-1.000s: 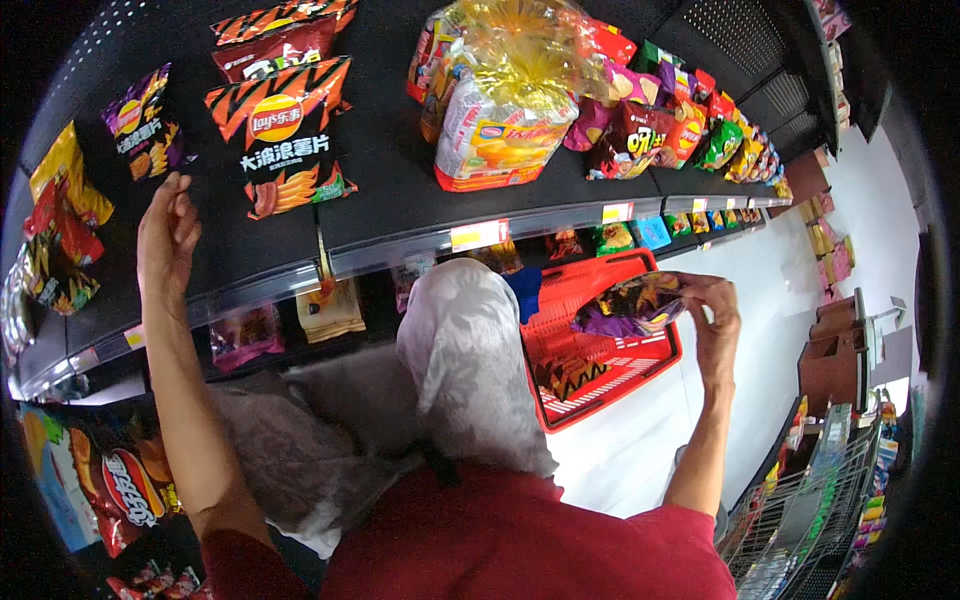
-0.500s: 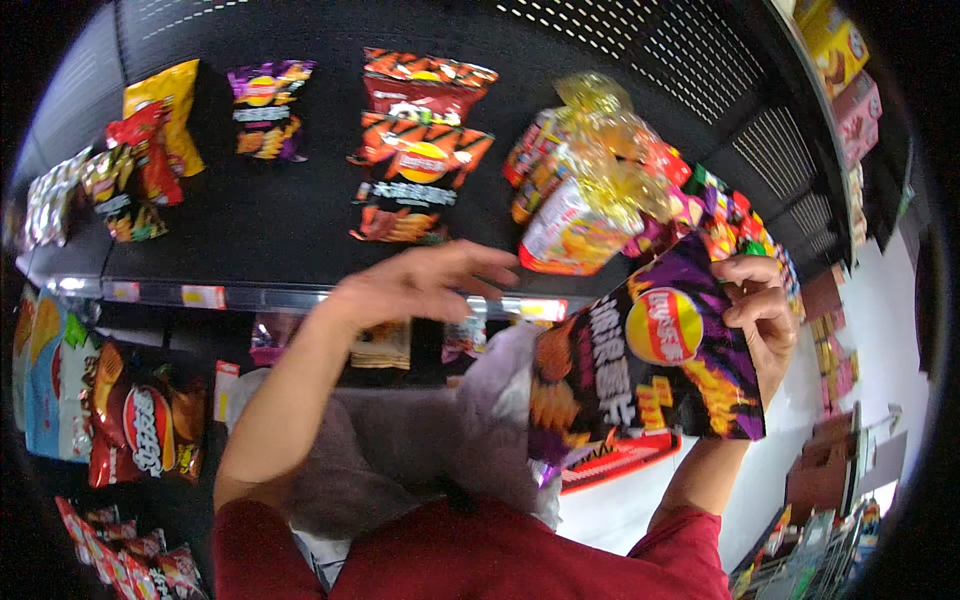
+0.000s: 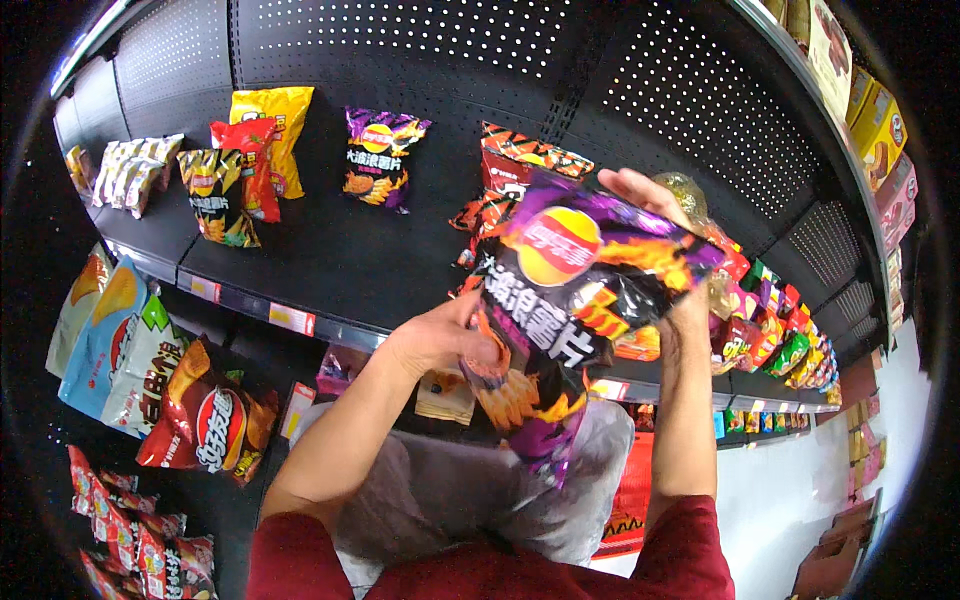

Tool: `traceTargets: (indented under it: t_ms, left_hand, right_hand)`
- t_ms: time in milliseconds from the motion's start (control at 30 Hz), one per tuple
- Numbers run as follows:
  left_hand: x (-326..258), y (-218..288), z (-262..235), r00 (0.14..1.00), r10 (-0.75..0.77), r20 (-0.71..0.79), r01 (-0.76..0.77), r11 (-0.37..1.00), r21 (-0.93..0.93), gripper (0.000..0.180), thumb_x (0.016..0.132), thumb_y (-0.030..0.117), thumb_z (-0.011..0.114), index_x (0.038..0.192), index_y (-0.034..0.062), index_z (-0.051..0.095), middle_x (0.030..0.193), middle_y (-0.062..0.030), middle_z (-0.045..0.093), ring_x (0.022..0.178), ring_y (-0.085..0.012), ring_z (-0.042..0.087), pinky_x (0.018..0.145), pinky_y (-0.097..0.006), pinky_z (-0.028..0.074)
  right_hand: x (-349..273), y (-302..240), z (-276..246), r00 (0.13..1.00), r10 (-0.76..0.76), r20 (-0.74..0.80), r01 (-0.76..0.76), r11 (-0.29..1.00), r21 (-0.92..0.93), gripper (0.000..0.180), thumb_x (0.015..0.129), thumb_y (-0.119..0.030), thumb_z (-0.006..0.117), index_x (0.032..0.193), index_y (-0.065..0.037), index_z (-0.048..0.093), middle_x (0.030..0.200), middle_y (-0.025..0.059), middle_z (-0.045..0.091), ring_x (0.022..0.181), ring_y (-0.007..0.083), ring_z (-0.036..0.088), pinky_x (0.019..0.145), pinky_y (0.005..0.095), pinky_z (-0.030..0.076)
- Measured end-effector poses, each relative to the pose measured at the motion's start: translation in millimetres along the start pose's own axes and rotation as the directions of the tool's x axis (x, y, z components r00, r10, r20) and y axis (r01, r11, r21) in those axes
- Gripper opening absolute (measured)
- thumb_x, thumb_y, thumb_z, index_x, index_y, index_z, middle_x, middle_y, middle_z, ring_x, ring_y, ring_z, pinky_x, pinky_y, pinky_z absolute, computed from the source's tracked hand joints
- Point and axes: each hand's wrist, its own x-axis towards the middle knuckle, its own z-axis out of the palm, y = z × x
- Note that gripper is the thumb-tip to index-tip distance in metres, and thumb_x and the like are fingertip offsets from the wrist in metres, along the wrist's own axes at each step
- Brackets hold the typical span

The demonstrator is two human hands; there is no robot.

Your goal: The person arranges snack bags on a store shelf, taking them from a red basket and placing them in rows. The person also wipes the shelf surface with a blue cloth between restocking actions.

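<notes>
Holding up a purple-and-black chip bag at the centre of the frame, in front of a black store shelf. Left hand, just left of centre, closing around the bag's lower left edge, fingers curled and partly hidden behind the foil. Right hand, right of centre and higher up, gripping the bag's upper right corner from behind, fingers showing over the top edge, palm out of sight. Bag hanging tilted, its top leaning to the upper right and its bottom pointing down towards the lower centre, clear of the shelf.

Standing on the shelf behind, in the upper middle of the frame: another purple chip bag, upright against the perforated back panel. Leaning to its left, a yellow bag, a red bag and a dark bag, touching one another. Lying further to the upper left, pale striped packets. Peeking out just behind the held bag, orange-and-black bags. Crowding the lower left of the frame, large red, blue and green bags on a lower shelf. Showing at the lower right, part of a red basket, and beside it a grey bag in the lower centre.
</notes>
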Motion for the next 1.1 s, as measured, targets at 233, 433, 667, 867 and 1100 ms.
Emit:
traceTargets:
  t_ms: [233, 433, 667, 867, 1100]
  left_hand:
    - [-18.0, 51.1, -30.4, 0.901, 0.345, -0.261, -0.295, 0.931, 0.213, 0.064, 0.074, 0.017, 0.084, 0.126, -0.0018, 0.052, 0.115, -0.0125, 0.066, 0.105, -0.02, 0.065, 0.096, -0.035, 0.052]
    - [-28.8, 70.7, -40.0, 0.865, 0.365, -0.344, -0.19, 0.873, 0.45, 0.072, 0.069, 0.019, 0.088, 0.128, -0.0016, 0.053, 0.115, -0.0101, 0.067, 0.104, -0.017, 0.064, 0.095, -0.033, 0.05]
    - [-41.4, 81.5, -60.6, 0.825, 0.405, -0.395, -0.134, 0.818, 0.559, 0.075, 0.068, 0.022, 0.089, 0.13, 0.0002, 0.053, 0.114, -0.0076, 0.067, 0.101, -0.014, 0.064, 0.093, -0.031, 0.05]
    - [-53.2, 90.6, -78.3, 0.822, 0.325, -0.467, 0.04, 0.785, 0.618, 0.064, 0.077, 0.027, 0.079, 0.129, -0.0001, 0.055, 0.114, -0.0078, 0.067, 0.104, -0.0133, 0.062, 0.095, -0.029, 0.047]
    - [-75.9, 73.3, -150.3, 0.676, 0.338, -0.654, 0.191, 0.777, 0.599, 0.047, 0.08, 0.011, 0.059, 0.125, -0.002, 0.055, 0.11, -0.0059, 0.063, 0.098, -0.0146, 0.058, 0.089, -0.026, 0.045]
  right_hand:
    - [-14.3, 45.0, 24.2, 0.973, 0.172, 0.153, -0.182, 0.982, 0.053, 0.103, 0.082, -0.068, 0.063, 0.155, -0.011, 0.02, 0.148, 0.0219, 0.04, 0.133, 0.0344, 0.045, 0.101, 0.0496, 0.047]
    - [-3.2, 83.3, 66.8, 0.958, 0.264, 0.112, -0.265, 0.964, -0.01, 0.127, 0.067, -0.038, 0.09, 0.155, 0.0, 0.007, 0.152, 0.0239, 0.032, 0.14, 0.0299, 0.034, 0.115, 0.038, 0.027]
    - [18.7, 134.1, 98.3, 0.951, 0.3, 0.079, -0.308, 0.942, 0.136, 0.104, 0.071, -0.022, 0.089, 0.148, 0.003, 0.025, 0.135, 0.0129, 0.052, 0.122, 0.0224, 0.052, 0.105, 0.0336, 0.041]
    - [28.4, 171.8, 114.9, 0.979, 0.2, 0.029, -0.202, 0.962, 0.186, 0.078, 0.073, -0.015, 0.088, 0.136, -0.002, 0.044, 0.125, 0.0078, 0.059, 0.114, 0.0178, 0.056, 0.1, 0.0327, 0.045]
    - [30.6, 231.8, 149.4, 0.98, 0.193, 0.053, -0.2, 0.959, 0.203, 0.065, 0.072, -0.012, 0.088, 0.124, -0.004, 0.049, 0.116, 0.005, 0.062, 0.106, 0.0141, 0.059, 0.093, 0.03, 0.048]
